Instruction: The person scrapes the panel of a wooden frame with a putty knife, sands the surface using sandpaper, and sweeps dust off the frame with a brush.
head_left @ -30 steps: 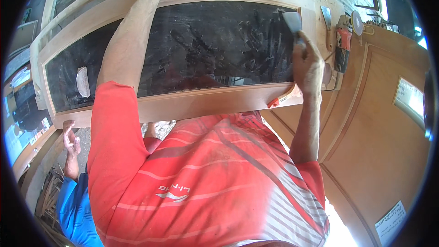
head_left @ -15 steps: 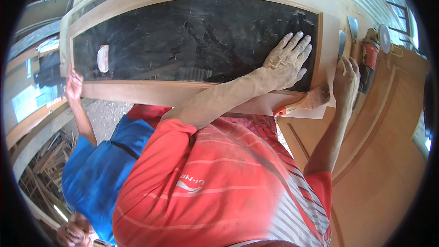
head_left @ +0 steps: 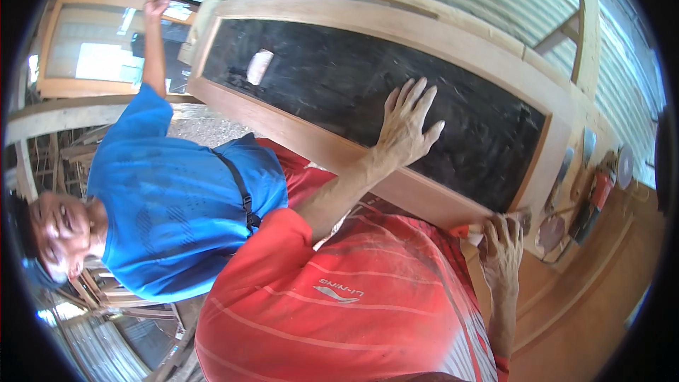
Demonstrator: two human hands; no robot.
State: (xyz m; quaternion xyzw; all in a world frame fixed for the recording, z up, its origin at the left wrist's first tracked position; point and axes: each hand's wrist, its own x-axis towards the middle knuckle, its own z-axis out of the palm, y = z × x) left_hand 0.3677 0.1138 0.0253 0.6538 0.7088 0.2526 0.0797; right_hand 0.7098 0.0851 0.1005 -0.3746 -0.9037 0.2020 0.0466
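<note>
Left hand (head_left: 407,131) splays, fingers wide, over the dark panel (head_left: 318,78); right hand (head_left: 502,246) curls over the brush (head_left: 461,230), and from my distant seat I can't tell whether it grips! 1 angle grinder (head_left: 600,192) sits to its right.

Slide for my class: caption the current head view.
Left hand spread over the dark framed panel, right hand at a brush.

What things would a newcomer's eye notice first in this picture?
The dark panel in its wooden frame, across the middle, with the spread left hand over it. A co-worker's blue shirt stands out at left. The right hand is at a brush by the frame's corner.
</note>
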